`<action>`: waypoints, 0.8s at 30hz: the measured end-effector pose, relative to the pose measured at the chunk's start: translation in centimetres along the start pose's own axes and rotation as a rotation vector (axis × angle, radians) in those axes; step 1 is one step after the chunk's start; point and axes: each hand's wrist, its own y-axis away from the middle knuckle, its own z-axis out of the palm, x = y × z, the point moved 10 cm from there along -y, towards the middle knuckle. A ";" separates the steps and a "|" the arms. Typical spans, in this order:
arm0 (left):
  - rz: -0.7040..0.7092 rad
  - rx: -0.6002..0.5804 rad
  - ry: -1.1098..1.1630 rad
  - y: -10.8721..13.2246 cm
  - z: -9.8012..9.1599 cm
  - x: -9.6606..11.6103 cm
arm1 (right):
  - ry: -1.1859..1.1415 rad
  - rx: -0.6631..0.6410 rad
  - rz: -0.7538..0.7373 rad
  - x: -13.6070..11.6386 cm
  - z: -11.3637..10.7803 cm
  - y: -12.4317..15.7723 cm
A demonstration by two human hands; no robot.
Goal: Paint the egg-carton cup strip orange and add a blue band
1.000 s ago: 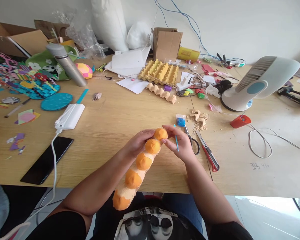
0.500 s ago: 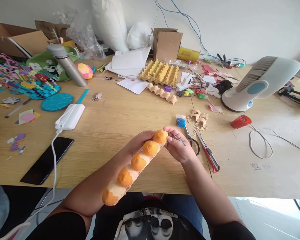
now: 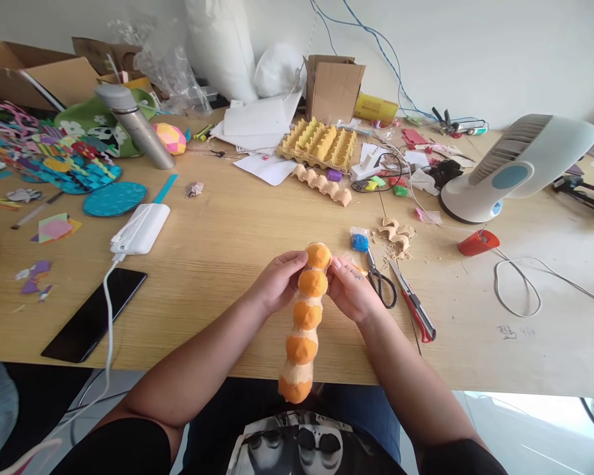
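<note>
An egg carton strip (image 3: 307, 316) with a row of orange-covered bumps slants down over the table's front edge, its far end between my hands. My left hand (image 3: 283, 280) grips that end from the left, thumb on its side. Closed at the right side of the same end is my right hand (image 3: 351, 290), its thumb and fingertips against the strip. Something thin with an orange tip shows by the right fingers, too small to name. Scissors (image 3: 383, 284) and a red utility knife (image 3: 416, 307) lie to the right of this hand, near a small blue packet (image 3: 360, 240).
Carton scraps (image 3: 396, 236) and crumbs lie beyond the knife. Farther back are a yellow egg tray (image 3: 319, 146) and another carton strip (image 3: 321, 185). A white fan (image 3: 509, 171) and red cup (image 3: 478, 243) stand right; a phone (image 3: 95, 315) and cabled power bank (image 3: 141, 229) lie left.
The strip has swung from a diagonal to nearly straight toward me, its near end moving right. A thin blue stick seen by my right fingers before is now mostly hidden.
</note>
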 end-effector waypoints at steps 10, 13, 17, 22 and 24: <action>0.041 -0.083 0.026 0.1 1.2 0.2 | -0.049 0.098 0.057 0.9 -1.2 -0.3; 0.089 -0.111 -0.031 0.3 1.4 0.6 | -0.007 0.149 0.080 1.1 -1.6 0.0; 0.152 -0.096 -0.154 0.4 1.3 1.1 | -0.006 0.151 0.089 1.1 -1.5 0.2; 0.300 -0.016 -0.403 0.8 0.9 2.5 | -0.102 0.146 0.062 0.9 -1.1 0.0; 0.343 0.000 -0.463 0.8 0.8 2.9 | -0.136 0.132 0.050 0.9 -0.9 0.0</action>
